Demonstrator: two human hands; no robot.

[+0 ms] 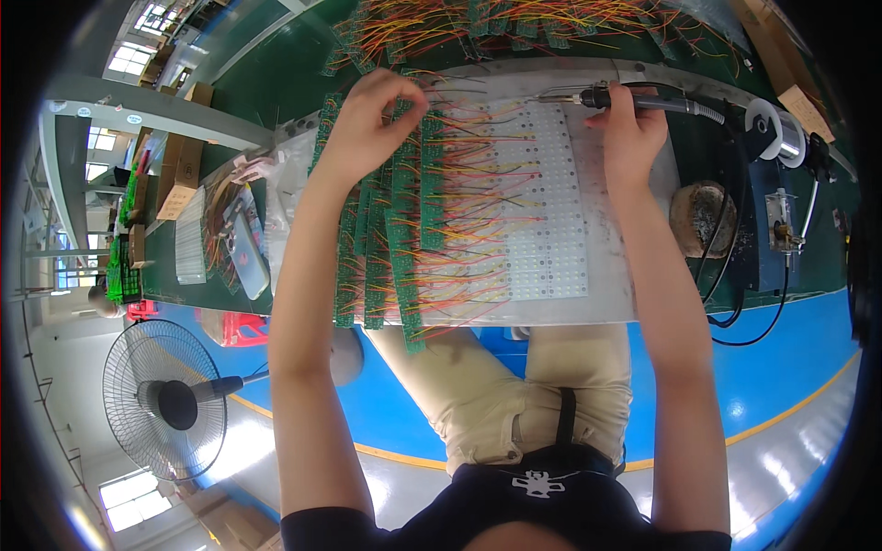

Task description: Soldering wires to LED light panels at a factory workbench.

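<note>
My right hand (632, 138) grips a black soldering iron (599, 96), its metal tip pointing left over the top edge of a white perforated LED board panel (551, 211). My left hand (378, 118) is closed in a pinch at the far end of the green circuit board strips (402, 248); what the fingertips hold is too small to tell. From these strips, red, yellow and black wires (478, 200) run right onto the white panel. Strips and panel lie on a pale sheet (611, 266), and some strips reach past its near edge.
More wired green boards (524, 32) are piled at the far side. At right are a solder spool (776, 130), a round rough-rimmed pot (684, 220) and loose black cables. A phone (246, 250) and a cardboard box (180, 174) lie left. A fan (165, 399) stands lower left.
</note>
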